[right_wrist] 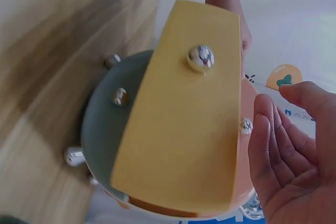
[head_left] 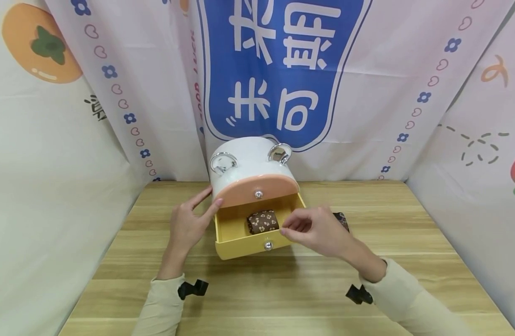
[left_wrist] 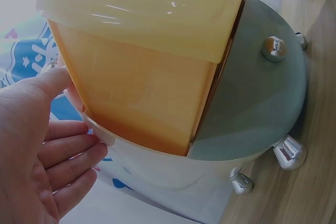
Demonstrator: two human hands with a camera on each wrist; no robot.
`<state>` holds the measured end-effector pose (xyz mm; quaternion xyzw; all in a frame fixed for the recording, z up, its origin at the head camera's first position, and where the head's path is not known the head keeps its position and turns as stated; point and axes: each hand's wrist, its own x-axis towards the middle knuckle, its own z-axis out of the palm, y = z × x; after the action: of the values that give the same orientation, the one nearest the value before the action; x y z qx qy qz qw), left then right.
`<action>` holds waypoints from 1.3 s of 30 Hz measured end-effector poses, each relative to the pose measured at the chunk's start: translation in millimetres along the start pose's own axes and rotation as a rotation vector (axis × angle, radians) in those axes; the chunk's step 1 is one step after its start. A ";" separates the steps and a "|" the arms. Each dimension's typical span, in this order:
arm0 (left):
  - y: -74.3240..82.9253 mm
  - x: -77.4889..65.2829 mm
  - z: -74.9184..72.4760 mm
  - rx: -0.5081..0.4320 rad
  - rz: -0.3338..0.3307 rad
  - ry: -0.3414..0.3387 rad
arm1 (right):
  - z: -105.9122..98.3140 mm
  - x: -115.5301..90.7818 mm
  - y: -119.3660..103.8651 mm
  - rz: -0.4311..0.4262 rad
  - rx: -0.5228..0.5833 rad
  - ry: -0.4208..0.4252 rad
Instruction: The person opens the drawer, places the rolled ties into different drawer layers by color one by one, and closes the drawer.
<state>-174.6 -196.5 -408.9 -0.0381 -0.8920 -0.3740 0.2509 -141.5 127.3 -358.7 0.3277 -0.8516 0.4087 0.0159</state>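
Observation:
A white round-bodied drawer box [head_left: 251,156] stands at the back of the table. Its yellow drawer [head_left: 240,249] is pulled out, and a brown folded cloth with cream flowers [head_left: 263,221] lies inside. My left hand [head_left: 188,226] rests against the box's left side, thumb at the front edge, the other fingers loosely extended in the left wrist view. Over the drawer's right front corner hovers my right hand [head_left: 318,231]. The right wrist view shows its thumb and fingers apart, with nothing between them. Partly behind this hand lies a dark patterned cloth [head_left: 341,220].
Above the yellow drawer is a closed pink drawer [head_left: 240,191] with a silver knob. A grey-green drawer front [left_wrist: 252,98] sits below it. Silver ring ears [head_left: 224,163] top the box, and printed curtains [head_left: 366,93] hang behind the wooden table [head_left: 261,298].

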 end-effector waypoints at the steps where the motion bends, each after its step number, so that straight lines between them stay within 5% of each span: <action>1: -0.1 -0.1 -0.2 0.000 0.001 0.000 | 3.7 -2.8 1.0 -0.001 0.013 -0.005; 21: -1.0 -0.6 0.6 -0.010 0.016 -0.008 | 72.4 -31.3 27.9 0.167 0.120 0.002; 39: 0.6 -0.2 -0.6 -0.007 0.008 -0.013 | 87.3 -16.6 27.8 0.229 0.143 0.070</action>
<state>-174.0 -196.4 -408.2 -0.0449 -0.8922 -0.3760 0.2462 -123.4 87.2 -440.8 0.2142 -0.8510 0.4788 -0.0248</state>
